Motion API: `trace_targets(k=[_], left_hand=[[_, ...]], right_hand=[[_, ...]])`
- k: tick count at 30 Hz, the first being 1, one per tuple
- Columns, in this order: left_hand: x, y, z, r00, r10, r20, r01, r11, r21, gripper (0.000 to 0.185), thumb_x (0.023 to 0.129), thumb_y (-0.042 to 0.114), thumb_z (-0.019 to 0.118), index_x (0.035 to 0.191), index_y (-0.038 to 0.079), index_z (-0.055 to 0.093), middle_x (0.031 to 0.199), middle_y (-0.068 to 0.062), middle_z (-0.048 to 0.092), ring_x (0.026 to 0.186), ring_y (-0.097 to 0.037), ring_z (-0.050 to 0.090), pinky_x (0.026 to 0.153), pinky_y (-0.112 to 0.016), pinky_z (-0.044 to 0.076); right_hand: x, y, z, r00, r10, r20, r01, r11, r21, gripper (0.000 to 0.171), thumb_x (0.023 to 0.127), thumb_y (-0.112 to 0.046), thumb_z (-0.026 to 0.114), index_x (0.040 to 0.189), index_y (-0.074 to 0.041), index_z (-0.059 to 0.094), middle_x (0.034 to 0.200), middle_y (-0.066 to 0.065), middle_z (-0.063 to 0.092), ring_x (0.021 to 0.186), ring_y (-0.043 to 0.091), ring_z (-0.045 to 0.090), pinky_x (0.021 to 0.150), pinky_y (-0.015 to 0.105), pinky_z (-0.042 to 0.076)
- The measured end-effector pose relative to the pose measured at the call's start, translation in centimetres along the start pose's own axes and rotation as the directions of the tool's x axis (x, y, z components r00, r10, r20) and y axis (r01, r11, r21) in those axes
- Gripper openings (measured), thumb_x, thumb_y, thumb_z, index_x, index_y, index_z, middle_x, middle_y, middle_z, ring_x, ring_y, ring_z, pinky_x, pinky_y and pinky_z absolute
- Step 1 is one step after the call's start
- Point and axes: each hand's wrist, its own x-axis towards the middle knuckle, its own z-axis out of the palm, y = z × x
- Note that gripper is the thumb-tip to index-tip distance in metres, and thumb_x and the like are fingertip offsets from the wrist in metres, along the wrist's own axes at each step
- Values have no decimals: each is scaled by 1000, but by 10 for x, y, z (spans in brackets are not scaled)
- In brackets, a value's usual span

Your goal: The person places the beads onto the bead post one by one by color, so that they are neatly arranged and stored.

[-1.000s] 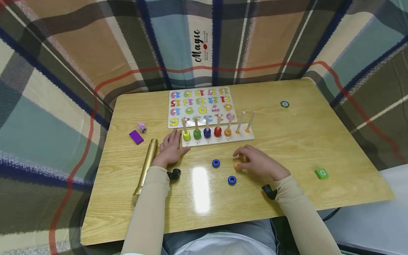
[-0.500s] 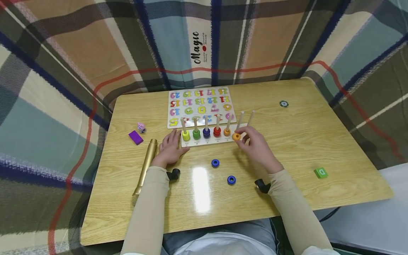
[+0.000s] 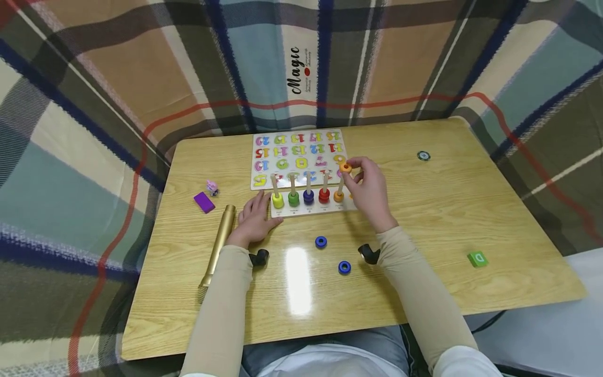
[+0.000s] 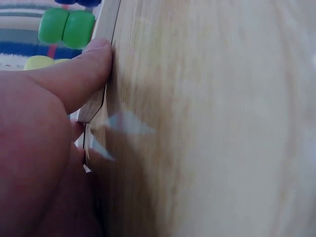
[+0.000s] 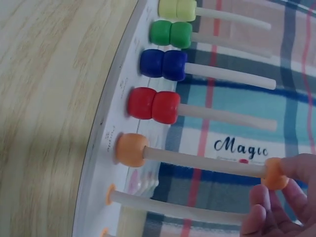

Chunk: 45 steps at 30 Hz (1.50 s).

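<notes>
Head: right hand (image 3: 369,191) pinches orange ring (image 3: 345,167) at the top of the fifth peg (image 3: 340,184); bare table (image 3: 447,209) to its right. Left hand (image 3: 254,217) lies flat at peg board (image 3: 311,208) end.
Left wrist: thumb (image 4: 81,74) presses the board's edge.
Right wrist: fingertips (image 5: 301,170) grip the ring at the peg's tip, one orange ring (image 5: 131,149) sits at the base.

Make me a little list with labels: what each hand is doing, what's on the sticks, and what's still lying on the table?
right hand: pinches an orange ring at the tip of the fifth peg
left hand: rests flat on the table, thumb against the peg board edge
pegs: yellow, green, blue and red hold two rings each; the orange peg has one at its base
loose: two blue rings, gold tube, green block, purple block
behind: number puzzle
</notes>
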Motion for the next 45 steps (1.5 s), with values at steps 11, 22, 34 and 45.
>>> trace_targets(k=[11, 22, 34, 45], left_hand=[[3, -1, 1, 1000, 5, 4, -5, 1000, 13, 85, 101, 49, 57, 165, 20, 9, 174, -6, -11, 158, -39, -5, 124, -66, 2], [0, 0, 0, 1000, -1, 22, 1, 1000, 9, 84, 102, 47, 55, 166, 18, 8, 173, -7, -12, 158, -40, -7, 124, -66, 1], [-1, 0, 0, 1000, -1, 16, 1, 1000, -3, 84, 102, 47, 56, 166, 18, 8, 174, -6, -11, 158, -40, -7, 124, -67, 0], [-1, 1, -1, 1000, 5, 11, -5, 1000, -5, 84, 102, 46, 56, 165, 18, 9, 174, -8, -10, 158, -41, -6, 123, -67, 1]], right_hand=[[-8, 1, -4, 1000, -17, -7, 17, 1000, 17, 25, 97, -11, 68, 121, -3, 66, 118, 14, 64, 83, 23, 62, 66, 24, 47], [-64, 31, 23, 702, -39, 712, 155, 983, -100, 47, 95, -30, 74, 138, -15, 63, 130, 8, 63, 110, 21, 60, 98, 41, 53], [-70, 48, 12, 851, 57, 522, -60, 998, -11, 25, 95, -19, 73, 119, -14, 68, 112, 3, 69, 86, 14, 61, 73, 28, 53], [-27, 36, -26, 987, 131, -88, -106, 965, 240, 36, 97, -23, 71, 129, -8, 64, 124, 9, 68, 85, 8, 60, 68, 13, 48]])
